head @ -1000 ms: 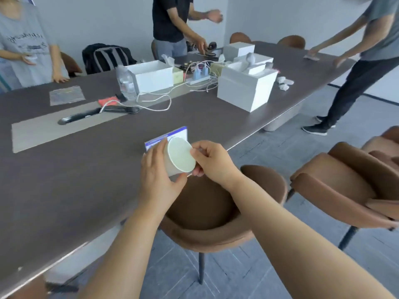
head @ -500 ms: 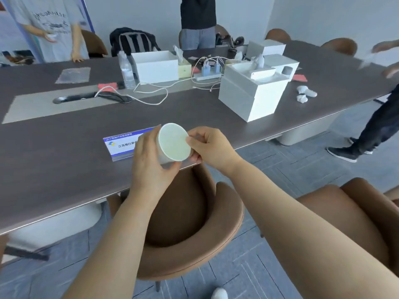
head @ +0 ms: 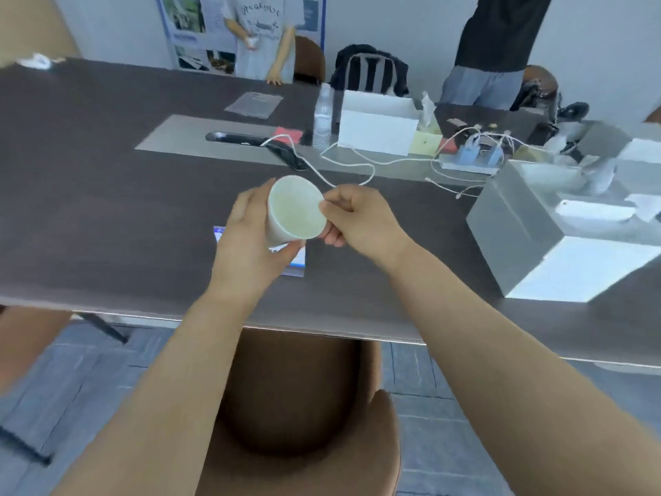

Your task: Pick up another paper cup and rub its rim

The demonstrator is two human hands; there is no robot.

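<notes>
A white paper cup (head: 295, 209) is tipped with its open mouth towards me, held above the dark table (head: 107, 216). My left hand (head: 250, 241) grips the cup's side from the left, thumb underneath. My right hand (head: 357, 216) pinches the cup's rim on the right, its fingers curled. A blue-and-white name card (head: 298, 257) lies on the table below the cup, mostly hidden by my left hand.
A brown chair (head: 304, 406) is tucked under the table edge in front of me. A large white box (head: 565, 238) stands to the right. Behind lie white cables (head: 357, 162), a water bottle (head: 323, 118), another white box (head: 375, 127) and a black handset (head: 257, 143). Two people stand at the far side.
The view has swung left and moved closer to the table. Both hands have carried the cup forward over the name card; the grip looks the same.
</notes>
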